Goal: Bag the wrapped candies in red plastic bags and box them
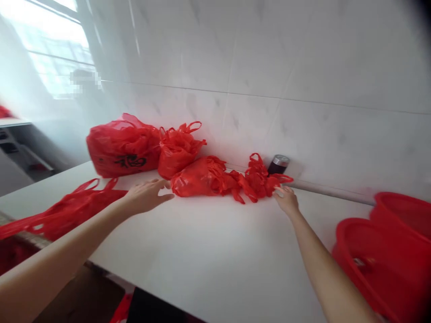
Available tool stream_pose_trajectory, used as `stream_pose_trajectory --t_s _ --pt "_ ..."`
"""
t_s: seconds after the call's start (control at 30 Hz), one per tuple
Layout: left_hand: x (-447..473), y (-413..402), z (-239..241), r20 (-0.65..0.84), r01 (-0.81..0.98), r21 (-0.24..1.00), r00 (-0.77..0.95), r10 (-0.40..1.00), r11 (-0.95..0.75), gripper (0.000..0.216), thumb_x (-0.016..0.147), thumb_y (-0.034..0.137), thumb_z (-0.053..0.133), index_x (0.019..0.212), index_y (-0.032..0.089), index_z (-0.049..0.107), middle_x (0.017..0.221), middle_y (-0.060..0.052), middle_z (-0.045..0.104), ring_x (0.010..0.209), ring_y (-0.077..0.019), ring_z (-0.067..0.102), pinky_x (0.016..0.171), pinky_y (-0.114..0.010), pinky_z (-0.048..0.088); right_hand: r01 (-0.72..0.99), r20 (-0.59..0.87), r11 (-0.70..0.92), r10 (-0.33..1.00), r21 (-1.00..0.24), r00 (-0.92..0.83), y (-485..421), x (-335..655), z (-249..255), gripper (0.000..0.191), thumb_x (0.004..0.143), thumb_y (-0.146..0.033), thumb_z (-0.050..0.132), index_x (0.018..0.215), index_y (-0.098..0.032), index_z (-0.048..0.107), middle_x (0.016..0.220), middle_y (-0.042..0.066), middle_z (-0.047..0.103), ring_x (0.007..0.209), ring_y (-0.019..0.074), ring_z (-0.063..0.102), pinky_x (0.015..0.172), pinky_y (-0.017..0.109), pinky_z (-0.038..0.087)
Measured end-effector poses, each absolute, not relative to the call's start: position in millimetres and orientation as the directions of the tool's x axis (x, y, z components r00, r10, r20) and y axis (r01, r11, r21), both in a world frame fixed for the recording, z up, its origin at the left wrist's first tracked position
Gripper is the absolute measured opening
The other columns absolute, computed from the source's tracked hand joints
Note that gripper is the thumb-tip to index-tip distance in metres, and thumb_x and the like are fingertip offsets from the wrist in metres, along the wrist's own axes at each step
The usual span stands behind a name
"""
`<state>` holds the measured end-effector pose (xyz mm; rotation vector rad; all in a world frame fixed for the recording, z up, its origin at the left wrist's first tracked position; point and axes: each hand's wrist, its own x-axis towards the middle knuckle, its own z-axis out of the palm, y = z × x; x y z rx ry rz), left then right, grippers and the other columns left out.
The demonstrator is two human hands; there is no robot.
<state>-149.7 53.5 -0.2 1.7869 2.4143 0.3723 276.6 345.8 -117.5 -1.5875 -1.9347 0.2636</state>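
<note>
Both my arms reach over a white counter (pixel 208 251) toward a row of red plastic bags along the tiled wall. My left hand (pixel 146 195) is open, fingers stretched out, its tips just short of a filled red bag lying on its side (pixel 198 179). My right hand (pixel 287 198) is open too, fingertips touching a small crumpled red bag (pixel 259 179). Behind stand a large filled red bag with black lettering (pixel 123 148) and a knotted medium red bag (pixel 177 150).
A dark jar with a silver lid (pixel 279 164) leans by the wall behind the small bag. Red plastic basins (pixel 380 260) sit at the right edge. A flat red bag (pixel 63 211) lies at the counter's left end. A window is at the upper left.
</note>
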Motion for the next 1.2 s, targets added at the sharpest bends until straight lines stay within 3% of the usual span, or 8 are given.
stream_pose_trajectory --t_s 0.17,0.33,0.43,0.53,0.67,0.9,1.03,1.2 --pt "-64 95 -24 -0.016 0.822 0.569 -0.038 0.999 0.04 0.042 0.075 0.053 0.058 0.101 0.021 0.067 0.113 -0.012 0.068 0.104 -0.0325 0.06 0.092 -0.045 0.042 0.781 0.378 0.323 0.918 -0.535 -0.121 343 265 -97 0.028 0.074 -0.024 0.064 0.1 -0.021 0.072 0.123 0.009 0.064 0.116 0.024 0.058 0.102 0.036 0.041" --pt "4 108 -47 -0.064 0.636 0.771 0.119 0.991 -0.027 0.046 0.085 0.058 0.048 0.109 0.023 0.063 0.114 -0.009 0.068 0.098 -0.0231 0.064 0.081 -0.033 0.051 0.698 0.577 0.415 0.817 -0.584 -0.002 304 252 -66 0.031 0.088 -0.023 0.043 0.108 -0.013 0.064 0.119 0.016 0.064 0.114 0.0241 0.057 0.101 0.04 0.042" --pt "27 109 -62 -0.148 0.28 0.955 0.158 0.976 0.099 0.056 0.089 0.063 0.04 0.128 0.024 0.052 0.127 -0.012 0.062 0.109 -0.0229 0.062 0.087 -0.035 0.05 0.629 0.673 0.525 0.74 -0.573 -0.005 240 239 -58 0.026 0.093 -0.028 0.04 0.105 -0.017 0.061 0.114 0.012 0.065 0.111 0.0213 0.058 0.099 0.037 0.043" --pt "39 109 -77 -0.239 -0.262 0.908 0.32 0.917 0.328 0.068 0.086 0.07 0.04 0.134 0.023 0.048 0.127 -0.015 0.06 0.104 -0.0259 0.063 0.086 -0.042 0.051 0.373 0.692 0.746 0.659 -0.552 -0.294 160 225 -64 0.014 0.094 -0.022 0.046 0.094 -0.022 0.06 0.097 0.005 0.066 0.095 0.0181 0.061 0.089 0.034 0.048" --pt "44 106 -93 -0.198 -0.434 0.841 0.311 0.93 0.324 0.051 0.078 0.043 0.073 0.12 0.018 0.06 0.106 -0.011 0.068 0.086 -0.0201 0.067 0.075 -0.032 0.051 0.15 0.601 0.817 0.52 -0.556 -0.606 91 224 -78 0.019 0.092 -0.013 0.05 0.103 -0.025 0.059 0.1 0.003 0.065 0.101 0.0173 0.06 0.098 0.038 0.045" --pt "37 85 -92 -0.114 -0.472 0.856 0.228 0.967 0.212 0.038 0.076 0.021 0.077 0.111 0.018 0.062 0.099 -0.008 0.072 0.086 -0.0188 0.069 0.081 -0.032 0.052 0.341 0.418 0.435 0.9 -0.833 -0.127 101 249 -88 0.036 0.085 -0.038 0.066 0.115 -0.023 0.053 0.117 0.009 0.06 0.109 0.0234 0.057 0.093 0.039 0.047" --pt "22 77 -98 -0.132 -0.459 0.867 0.164 0.978 0.194 0.04 0.076 0.026 0.077 0.112 0.019 0.063 0.092 -0.007 0.074 0.075 -0.017 0.069 0.071 -0.029 0.053 0.106 0.083 0.127 0.936 -0.986 -0.343 107 254 -89 0.026 0.088 -0.046 0.062 0.093 -0.02 0.058 0.073 -0.002 0.058 0.061 0.011 0.055 0.059 0.024 0.046" --pt "-27 85 -115 -0.091 -0.439 0.897 -0.287 0.954 -0.047 0.041 0.061 0.028 0.085 0.096 0.019 0.067 0.086 -0.002 0.073 0.079 -0.0146 0.066 0.076 -0.026 0.051 -0.132 0.089 0.067 0.981 -0.989 -0.17 111 273 -83 0.036 0.083 -0.048 0.067 0.072 -0.021 0.047 0.049 -0.011 0.028 0.045 0.0065 0.028 0.048 0.02 0.031"
